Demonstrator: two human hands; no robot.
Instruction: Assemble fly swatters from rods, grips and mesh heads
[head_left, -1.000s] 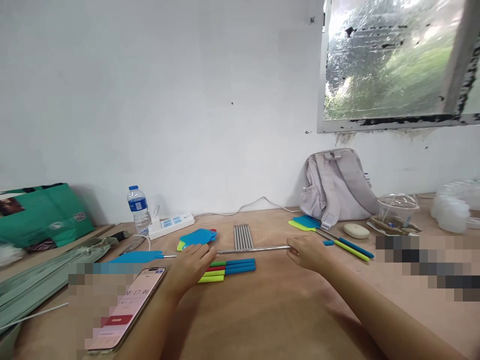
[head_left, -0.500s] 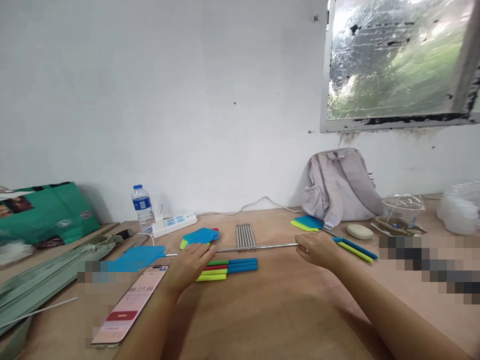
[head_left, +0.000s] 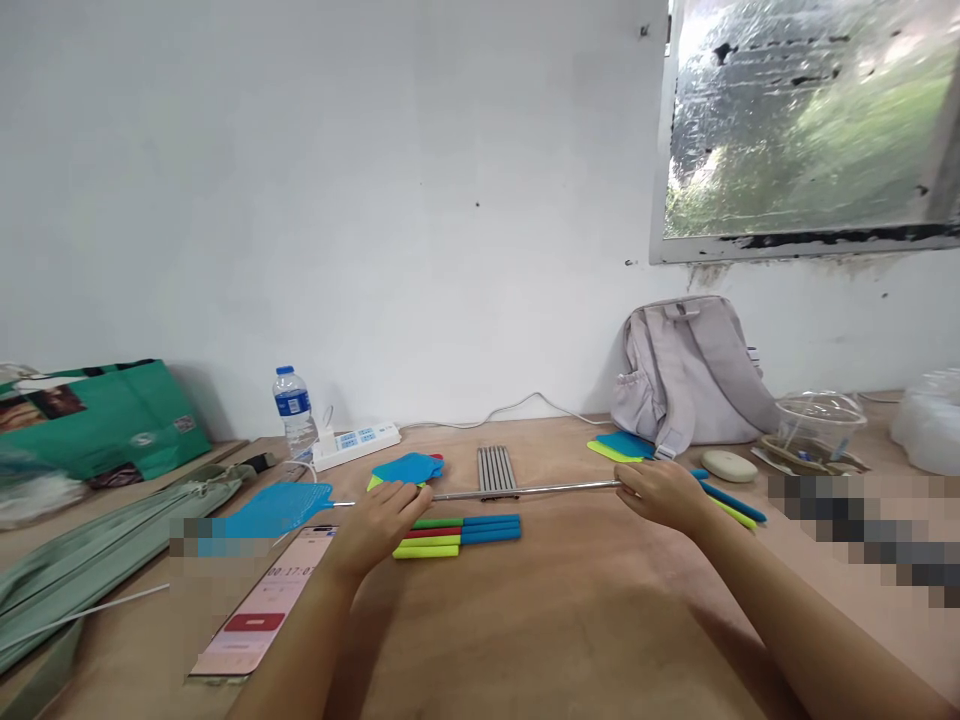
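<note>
A thin metal rod [head_left: 525,490] lies across the wooden table [head_left: 540,620] and ends at the left in a blue swatter head [head_left: 274,508]. My left hand [head_left: 379,525] grips the rod near that head. My right hand [head_left: 660,493] grips the rod's right end. Just in front of the rod lie several coloured handle sleeves [head_left: 457,535] in green, red, yellow and blue. Behind the rod sits a bundle of short metal rods [head_left: 496,468]. More swatter heads [head_left: 409,468] lie to the left of that bundle.
A phone [head_left: 262,615] lies near my left forearm. A water bottle [head_left: 294,408], a power strip [head_left: 356,443] and a green bag [head_left: 97,420] stand at the back left. A grey backpack [head_left: 690,370], blue and yellow swatter parts [head_left: 622,447] and a plastic bowl [head_left: 817,415] are at the right.
My right hand has slid rightward along the rod, which now looks longer. My left hand stays near the blue head. The camera has shifted slightly.
</note>
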